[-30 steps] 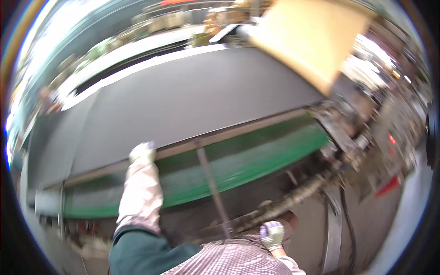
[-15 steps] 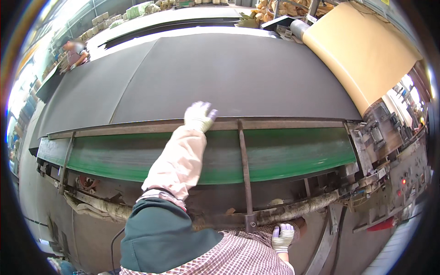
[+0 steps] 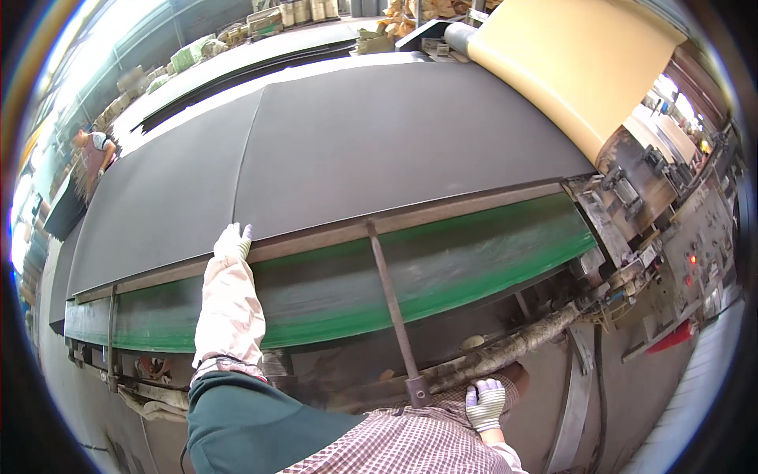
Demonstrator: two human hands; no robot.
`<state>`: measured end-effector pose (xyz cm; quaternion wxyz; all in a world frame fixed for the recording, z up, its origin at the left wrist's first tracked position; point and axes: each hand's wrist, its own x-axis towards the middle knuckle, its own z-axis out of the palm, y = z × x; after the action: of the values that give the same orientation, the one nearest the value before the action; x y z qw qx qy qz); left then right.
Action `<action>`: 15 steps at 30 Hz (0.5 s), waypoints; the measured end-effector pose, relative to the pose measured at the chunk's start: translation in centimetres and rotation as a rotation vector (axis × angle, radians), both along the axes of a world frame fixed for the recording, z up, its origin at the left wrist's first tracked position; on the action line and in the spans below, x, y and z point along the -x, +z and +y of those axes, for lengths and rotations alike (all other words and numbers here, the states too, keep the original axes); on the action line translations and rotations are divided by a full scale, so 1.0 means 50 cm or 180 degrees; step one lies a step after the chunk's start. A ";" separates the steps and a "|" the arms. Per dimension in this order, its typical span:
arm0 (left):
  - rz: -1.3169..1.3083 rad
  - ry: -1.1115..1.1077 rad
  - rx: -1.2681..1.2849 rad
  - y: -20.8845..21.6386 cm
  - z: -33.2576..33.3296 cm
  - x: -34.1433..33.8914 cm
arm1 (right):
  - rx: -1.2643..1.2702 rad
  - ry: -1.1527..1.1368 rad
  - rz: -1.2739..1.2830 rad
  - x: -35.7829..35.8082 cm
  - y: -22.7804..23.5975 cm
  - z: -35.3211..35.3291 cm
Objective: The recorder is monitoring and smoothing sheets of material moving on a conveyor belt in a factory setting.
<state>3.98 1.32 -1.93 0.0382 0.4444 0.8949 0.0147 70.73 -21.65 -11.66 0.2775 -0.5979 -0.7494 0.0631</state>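
My left hand (image 3: pixel 232 243), in a white knit glove with pale purple fingertips, reaches to the near edge of a wide dark grey sheet (image 3: pixel 395 142). Its fingers lie stretched out at the edge, close to the lower end of a seam (image 3: pixel 247 150) that crosses the sheet, with the thumb apart. My right hand (image 3: pixel 485 405), gloved the same way, rests low by my body on the brown checked cloth (image 3: pixel 395 442). Its fingers lie over the cloth, and nothing shows in them.
A green belt (image 3: pixel 474 253) runs below the sheet's edge, crossed by a metal post (image 3: pixel 391 308). Tan sheeting (image 3: pixel 568 63) slopes over a roller at the right, near a control panel with red lights (image 3: pixel 692 259). Another person (image 3: pixel 95 154) stands at the far left.
My left hand has moved left along the sheet's edge to the seam. Against the posts, the seam has shifted right. The whole view has tilted. My right hand stays by my body.
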 end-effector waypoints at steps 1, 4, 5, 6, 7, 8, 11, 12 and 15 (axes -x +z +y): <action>-0.0003 -0.0122 -0.0136 -0.003 0.008 -0.028 | -0.0008 0.0019 0.0018 -0.001 0.001 -0.001; 0.0102 -0.0376 -0.0170 0.011 0.038 -0.119 | -0.0005 0.0034 0.0040 -0.005 0.005 -0.001; 0.0116 -0.0453 -0.0158 0.017 0.046 -0.150 | -0.0063 0.0047 0.0070 -0.006 0.006 -0.001; 0.0089 -0.0505 -0.0172 0.025 0.056 -0.182 | -0.0085 0.0049 0.0089 -0.008 0.006 -0.001; 0.0132 -0.0566 -0.0141 0.031 0.071 -0.217 | -0.0072 0.0039 0.0066 -0.011 0.008 -0.001; 0.0211 -0.0617 -0.0079 0.038 0.085 -0.253 | -0.0089 0.0044 0.0092 -0.013 0.008 -0.001; 0.0303 -0.0698 0.0060 0.058 0.137 -0.367 | -0.0081 0.0013 0.0161 -0.019 0.006 -0.002; 0.0365 -0.0674 0.0237 0.063 0.154 -0.403 | -0.0171 0.0087 0.0221 -0.021 0.005 0.000; 0.0319 -0.0763 0.0224 0.077 0.197 -0.503 | -0.0287 0.0202 0.0314 -0.030 0.003 0.002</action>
<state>29.12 11.18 1.91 0.0105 0.5467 0.8361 -0.0435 72.23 -21.57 -11.49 0.3386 -0.5568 -0.7555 0.0674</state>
